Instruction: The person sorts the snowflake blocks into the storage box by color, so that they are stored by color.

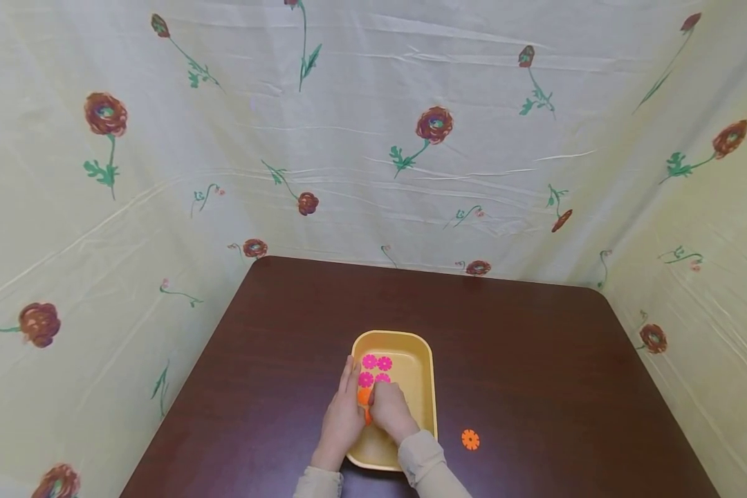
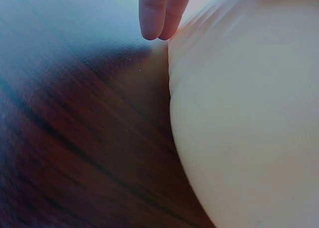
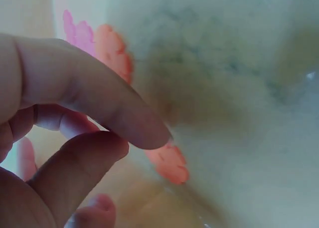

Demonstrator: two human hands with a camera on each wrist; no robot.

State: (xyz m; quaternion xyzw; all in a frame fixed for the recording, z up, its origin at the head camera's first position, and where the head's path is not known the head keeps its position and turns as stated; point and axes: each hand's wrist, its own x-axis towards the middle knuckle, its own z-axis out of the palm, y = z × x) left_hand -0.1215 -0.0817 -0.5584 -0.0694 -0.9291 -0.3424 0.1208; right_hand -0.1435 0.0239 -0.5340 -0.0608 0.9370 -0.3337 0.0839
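A yellow tray [image 1: 433, 387] sits on the dark wooden table [image 1: 535, 360], with several pink flower-shaped discs [image 1: 376, 370] lying flat in its far left part. My left hand [image 1: 347, 387] lies along the tray's left outer wall [image 2: 249, 138], its fingers [image 2: 158, 16] straight and pointing down to the table. My right hand [image 1: 378, 395] reaches into the tray, thumb and forefinger [image 3: 144, 130] curled around an orange disc [image 1: 364, 396] [image 3: 169, 165]. A pink disc [image 3: 75, 31] and another orange edge [image 3: 113, 53] show behind the finger.
One loose orange disc [image 1: 469, 439] lies on the table to the right of the tray. Flower-printed cloth [image 1: 373, 138] walls off the table at the back and on both sides.
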